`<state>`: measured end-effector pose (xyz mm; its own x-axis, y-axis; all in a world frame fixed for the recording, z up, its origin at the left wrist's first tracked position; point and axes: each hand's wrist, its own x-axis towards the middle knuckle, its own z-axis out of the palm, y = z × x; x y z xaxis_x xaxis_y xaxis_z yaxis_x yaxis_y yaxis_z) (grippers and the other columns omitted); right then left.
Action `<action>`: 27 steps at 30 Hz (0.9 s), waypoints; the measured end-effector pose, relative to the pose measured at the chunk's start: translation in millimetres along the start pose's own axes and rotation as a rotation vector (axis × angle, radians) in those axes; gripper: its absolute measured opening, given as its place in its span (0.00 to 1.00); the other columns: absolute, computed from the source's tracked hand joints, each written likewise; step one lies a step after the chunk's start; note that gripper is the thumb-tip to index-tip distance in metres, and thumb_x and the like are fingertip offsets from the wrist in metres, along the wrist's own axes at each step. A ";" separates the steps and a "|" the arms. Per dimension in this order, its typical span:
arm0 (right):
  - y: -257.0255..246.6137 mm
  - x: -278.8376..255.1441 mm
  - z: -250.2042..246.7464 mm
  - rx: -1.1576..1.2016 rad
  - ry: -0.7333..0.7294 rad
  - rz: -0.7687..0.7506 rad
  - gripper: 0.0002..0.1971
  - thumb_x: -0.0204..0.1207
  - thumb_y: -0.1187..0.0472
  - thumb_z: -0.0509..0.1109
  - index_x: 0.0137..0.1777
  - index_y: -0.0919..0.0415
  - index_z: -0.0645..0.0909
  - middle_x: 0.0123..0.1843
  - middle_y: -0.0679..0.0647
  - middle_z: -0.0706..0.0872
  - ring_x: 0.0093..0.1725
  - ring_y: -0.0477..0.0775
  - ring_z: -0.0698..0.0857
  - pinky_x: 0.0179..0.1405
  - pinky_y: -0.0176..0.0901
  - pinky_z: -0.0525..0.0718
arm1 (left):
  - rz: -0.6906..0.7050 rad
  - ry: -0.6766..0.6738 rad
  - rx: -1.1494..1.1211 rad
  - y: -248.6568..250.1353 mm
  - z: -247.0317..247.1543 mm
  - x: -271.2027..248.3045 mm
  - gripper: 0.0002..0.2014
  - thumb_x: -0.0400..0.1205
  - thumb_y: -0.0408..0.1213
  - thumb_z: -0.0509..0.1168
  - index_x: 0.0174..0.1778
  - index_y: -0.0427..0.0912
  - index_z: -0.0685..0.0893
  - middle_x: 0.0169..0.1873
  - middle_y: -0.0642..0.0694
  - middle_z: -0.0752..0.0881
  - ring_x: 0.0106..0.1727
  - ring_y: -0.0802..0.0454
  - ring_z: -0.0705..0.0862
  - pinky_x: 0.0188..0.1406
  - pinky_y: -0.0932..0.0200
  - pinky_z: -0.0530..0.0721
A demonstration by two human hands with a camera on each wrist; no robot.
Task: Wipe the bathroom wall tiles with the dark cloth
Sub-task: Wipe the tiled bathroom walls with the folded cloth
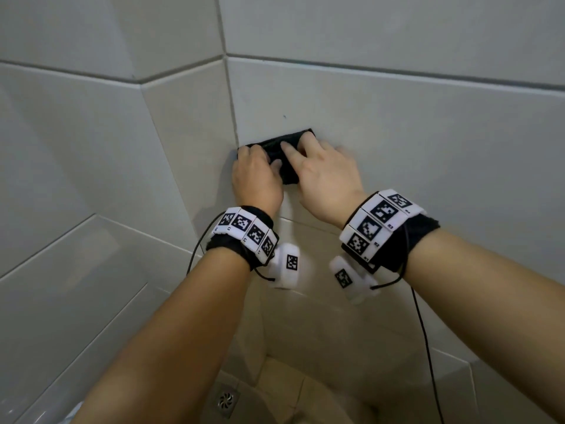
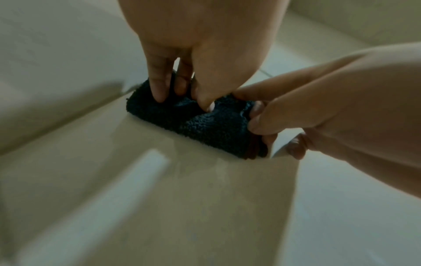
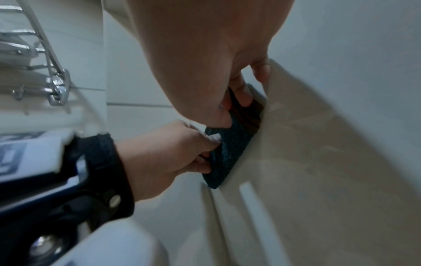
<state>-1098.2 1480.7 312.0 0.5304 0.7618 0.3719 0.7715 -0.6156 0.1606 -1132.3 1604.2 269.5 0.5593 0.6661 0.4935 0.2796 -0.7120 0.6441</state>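
Dark folded terry cloth (image 1: pixel 282 154), nubby pile, flat rectangular pad, lies pressed on the glossy pale grey wall tiles (image 1: pixel 397 133) just right of the vertical corner grout line (image 1: pixel 227 87). Left hand (image 1: pixel 255 175) at the cloth's corner-side end, fingers curled onto it, gripping. Right hand (image 1: pixel 324 175) at the other end, fingers bent over it, holding. Both wrists angled up toward the cloth

Left hand (image 1: pixel 256 175) and right hand (image 1: pixel 325 175) side by side, fingers curled, arms extended forward
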 end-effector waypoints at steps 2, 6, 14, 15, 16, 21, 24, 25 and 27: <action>7.2 7.4 -17.3 -0.025 0.052 -0.003 0.34 0.77 0.58 0.63 0.84 0.55 0.61 0.69 0.58 0.71 0.65 0.61 0.76 0.54 0.53 0.73 | 0.027 0.026 0.009 16.7 -12.4 12.1 0.09 0.84 0.39 0.67 0.51 0.35 0.81 0.57 0.37 0.81 0.57 0.37 0.79 0.54 0.48 0.73; 18.8 20.9 -49.1 -0.056 0.157 0.010 0.35 0.75 0.58 0.65 0.84 0.57 0.62 0.69 0.59 0.73 0.65 0.62 0.76 0.52 0.54 0.72 | 0.093 0.070 0.035 50.7 -41.4 41.2 0.11 0.84 0.39 0.67 0.56 0.34 0.81 0.60 0.37 0.79 0.61 0.38 0.79 0.57 0.49 0.73; 30.1 24.7 -68.0 -0.096 0.273 0.008 0.34 0.73 0.61 0.63 0.82 0.60 0.66 0.66 0.62 0.75 0.61 0.65 0.77 0.44 0.53 0.71 | 0.190 0.125 0.057 73.5 -56.9 60.3 0.10 0.83 0.39 0.69 0.53 0.36 0.81 0.59 0.38 0.80 0.61 0.40 0.77 0.49 0.59 0.66; 29.9 22.8 -64.4 -0.101 0.274 0.002 0.33 0.73 0.61 0.63 0.82 0.61 0.67 0.66 0.62 0.76 0.61 0.65 0.77 0.42 0.52 0.68 | 0.187 0.129 0.050 71.4 -55.1 58.4 0.10 0.82 0.39 0.69 0.52 0.36 0.81 0.59 0.39 0.80 0.60 0.41 0.77 0.48 0.59 0.65; 29.9 20.9 -59.9 -0.105 0.274 -0.006 0.33 0.73 0.61 0.64 0.81 0.62 0.67 0.65 0.62 0.76 0.60 0.64 0.78 0.41 0.51 0.66 | 0.186 0.129 0.044 68.6 -53.2 55.8 0.10 0.82 0.39 0.70 0.52 0.37 0.81 0.58 0.39 0.80 0.59 0.41 0.78 0.47 0.60 0.65; 27.5 0.5 -25.3 -0.130 0.247 -0.047 0.32 0.71 0.60 0.63 0.78 0.62 0.72 0.61 0.61 0.79 0.55 0.63 0.80 0.38 0.49 0.68 | 0.122 0.058 0.022 45.5 -30.7 28.6 0.08 0.80 0.40 0.72 0.44 0.43 0.78 0.53 0.42 0.81 0.54 0.43 0.80 0.44 0.59 0.67; 24.2 -14.5 -4.4 -0.131 0.191 -0.040 0.32 0.69 0.60 0.57 0.77 0.61 0.74 0.59 0.60 0.80 0.53 0.62 0.80 0.38 0.49 0.73 | 0.073 0.010 0.021 30.6 -14.1 12.3 0.11 0.80 0.40 0.72 0.42 0.47 0.75 0.52 0.44 0.80 0.53 0.43 0.80 0.43 0.56 0.69; 23.1 -17.5 -0.2 -0.137 0.171 -0.037 0.33 0.69 0.59 0.56 0.77 0.61 0.74 0.59 0.59 0.80 0.52 0.61 0.80 0.38 0.48 0.73 | 0.065 0.003 0.021 27.3 -10.4 9.4 0.11 0.80 0.40 0.72 0.41 0.47 0.75 0.52 0.44 0.80 0.53 0.43 0.81 0.43 0.56 0.70; 22.4 -20.2 4.9 -0.152 0.116 -0.036 0.34 0.69 0.59 0.55 0.78 0.61 0.72 0.60 0.59 0.79 0.54 0.60 0.80 0.39 0.49 0.73 | 0.052 -0.008 0.017 21.9 -5.0 6.0 0.11 0.79 0.40 0.73 0.41 0.47 0.74 0.52 0.43 0.80 0.53 0.43 0.81 0.44 0.55 0.72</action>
<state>-1089.9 1452.5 303.6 0.4524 0.7613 0.4646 0.7229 -0.6181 0.3090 -1126.8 1593.7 289.5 0.5796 0.6262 0.5216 0.2632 -0.7495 0.6074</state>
